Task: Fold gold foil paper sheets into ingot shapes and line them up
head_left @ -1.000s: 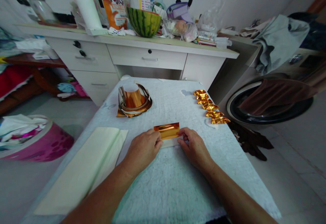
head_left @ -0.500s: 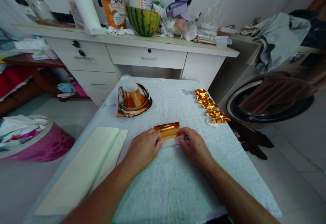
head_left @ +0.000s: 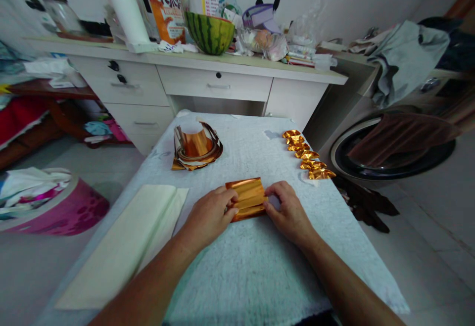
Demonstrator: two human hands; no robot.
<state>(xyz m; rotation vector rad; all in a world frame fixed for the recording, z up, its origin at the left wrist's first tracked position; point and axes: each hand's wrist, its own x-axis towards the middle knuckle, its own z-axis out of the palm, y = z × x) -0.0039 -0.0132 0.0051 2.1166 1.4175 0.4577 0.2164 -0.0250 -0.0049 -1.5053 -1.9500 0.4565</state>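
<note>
At the dial's centre, the gold rectangular foil sheet looks metallic, glossy and lightly creased. At ten o'clock from it, the curled stack of copper-gold foil sheets has a smooth, shiny inner face. At two, the row of crimped gold foil pieces glitters in crinkled facets. At eight, the long folded cream paper is matt. Toward six, pale blue cloth with a faintly rough weave covers the tabletop. At nine, the round pink bin looks like smooth plastic.

Gold foil, striped green watermelon
</note>
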